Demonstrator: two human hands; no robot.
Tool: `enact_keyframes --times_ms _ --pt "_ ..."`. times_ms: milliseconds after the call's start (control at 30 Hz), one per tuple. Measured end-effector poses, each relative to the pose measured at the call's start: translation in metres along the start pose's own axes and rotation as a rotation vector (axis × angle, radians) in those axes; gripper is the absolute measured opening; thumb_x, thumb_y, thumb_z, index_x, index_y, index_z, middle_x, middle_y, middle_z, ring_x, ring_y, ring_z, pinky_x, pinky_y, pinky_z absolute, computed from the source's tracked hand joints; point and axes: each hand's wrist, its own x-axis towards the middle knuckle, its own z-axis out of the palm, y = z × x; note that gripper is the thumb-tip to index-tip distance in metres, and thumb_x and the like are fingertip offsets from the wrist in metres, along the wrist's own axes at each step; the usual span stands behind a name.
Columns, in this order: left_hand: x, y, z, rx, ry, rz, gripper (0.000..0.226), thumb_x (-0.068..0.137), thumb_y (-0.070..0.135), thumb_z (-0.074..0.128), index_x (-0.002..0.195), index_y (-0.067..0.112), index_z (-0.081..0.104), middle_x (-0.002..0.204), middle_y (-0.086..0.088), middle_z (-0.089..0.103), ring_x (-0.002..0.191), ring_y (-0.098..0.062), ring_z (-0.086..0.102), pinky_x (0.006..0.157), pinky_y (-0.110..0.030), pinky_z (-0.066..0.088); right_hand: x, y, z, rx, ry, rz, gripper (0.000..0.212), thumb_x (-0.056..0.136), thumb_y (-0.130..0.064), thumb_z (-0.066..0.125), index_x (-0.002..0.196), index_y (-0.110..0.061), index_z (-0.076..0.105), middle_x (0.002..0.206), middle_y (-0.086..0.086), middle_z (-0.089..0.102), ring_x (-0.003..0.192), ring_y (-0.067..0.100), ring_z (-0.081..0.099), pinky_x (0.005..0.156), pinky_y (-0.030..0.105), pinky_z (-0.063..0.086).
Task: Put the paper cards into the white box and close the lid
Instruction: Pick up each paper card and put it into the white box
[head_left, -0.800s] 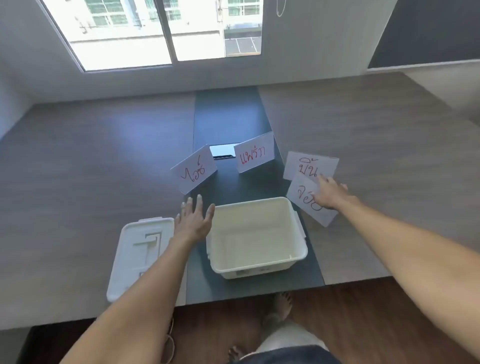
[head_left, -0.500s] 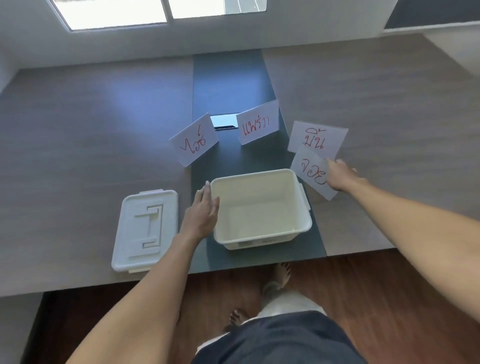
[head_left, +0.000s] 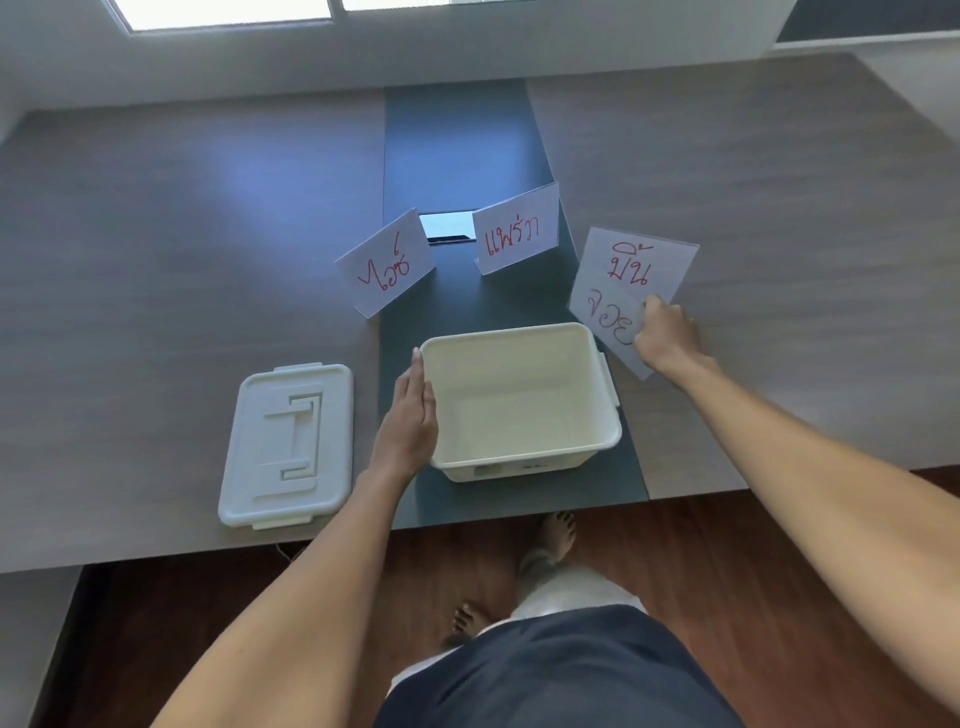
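Observation:
The white box (head_left: 524, 467) stands open and empty on the dark strip of the table. Its lid (head_left: 288, 444) lies flat to the left. My left hand (head_left: 410, 415) rests flat against the box's left wall, fingers straight and together, holding nothing. My right hand (head_left: 665, 332) pinches the near right card (head_left: 602, 312), which overlaps a second card (head_left: 634, 265) behind it. Two more cards with red writing stand propped beyond the box: one at the left (head_left: 387, 265), one in the middle (head_left: 514, 234).
A small dark device with a bright screen (head_left: 447, 228) lies between the two standing cards. The table's front edge (head_left: 156, 556) runs just below the lid. My bare feet (head_left: 556, 535) stand on the wooden floor under it.
My left hand has come down from the air to the box's left wall. My right hand has closed on the near right card and lifted its edge. The camera has tilted downward.

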Motion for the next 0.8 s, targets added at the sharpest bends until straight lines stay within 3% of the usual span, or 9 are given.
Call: enact_keyframes --times_ms 133,267,367,467,667,800 --pt "0.009 0.001 0.0 -0.063 -0.012 -0.027 0.054 0.109 0.029 0.023 0.16 0.03 0.004 0.156 0.001 0.029 0.129 -0.011 0.042 0.099 -0.028 0.031 -0.009 -0.02 -0.028 0.127 0.128 -0.092 0.03 0.095 -0.001 0.043 0.123 -0.001 0.053 0.121 0.027 0.064 0.109 0.048 0.061 0.083 0.047 0.052" --pt "0.013 0.004 0.001 -0.113 -0.022 -0.035 0.054 0.109 0.028 0.022 0.16 0.028 0.004 0.155 -0.003 0.03 0.128 -0.013 0.042 0.102 -0.027 0.03 -0.015 -0.037 -0.053 0.198 0.206 -0.243 0.037 0.094 -0.002 0.043 0.129 -0.008 0.054 0.116 0.022 0.067 0.104 0.045 0.062 0.073 0.044 0.052" --pt "0.016 0.003 0.002 -0.133 -0.019 -0.037 0.054 0.11 0.028 0.022 0.16 0.028 0.003 0.152 -0.004 0.034 0.124 -0.01 0.042 0.102 -0.027 0.03 -0.026 -0.047 -0.066 0.25 0.205 -0.374 0.039 0.095 -0.002 0.043 0.13 -0.013 0.057 0.117 0.016 0.069 0.107 0.039 0.062 0.084 0.046 0.055" --pt "0.018 0.004 0.002 -0.148 -0.023 -0.034 0.054 0.109 0.03 0.022 0.16 0.029 0.003 0.15 -0.005 0.036 0.122 -0.011 0.043 0.101 -0.029 0.031 -0.042 -0.053 -0.071 0.262 0.154 -0.46 0.039 0.099 -0.006 0.042 0.134 -0.014 0.057 0.122 0.015 0.068 0.112 0.035 0.062 0.091 0.042 0.052" --pt "0.02 0.007 0.003 -0.183 0.006 -0.036 0.054 0.109 0.028 0.025 0.16 0.03 0.007 0.13 -0.004 0.046 0.11 -0.011 0.048 0.098 -0.034 0.04 -0.073 -0.054 -0.058 0.243 -0.084 -0.586 0.039 0.1 -0.004 0.046 0.137 -0.011 0.055 0.127 0.011 0.066 0.114 0.029 0.063 0.084 0.028 0.052" --pt "0.022 0.006 0.003 -0.19 0.012 -0.033 0.053 0.11 0.027 0.026 0.16 0.031 0.009 0.124 0.006 0.043 0.099 0.0 0.049 0.093 -0.027 0.038 -0.077 -0.043 -0.029 0.157 -0.23 -0.558 0.046 0.099 -0.002 0.044 0.14 -0.02 0.053 0.137 0.006 0.062 0.124 0.028 0.059 0.103 0.041 0.05"
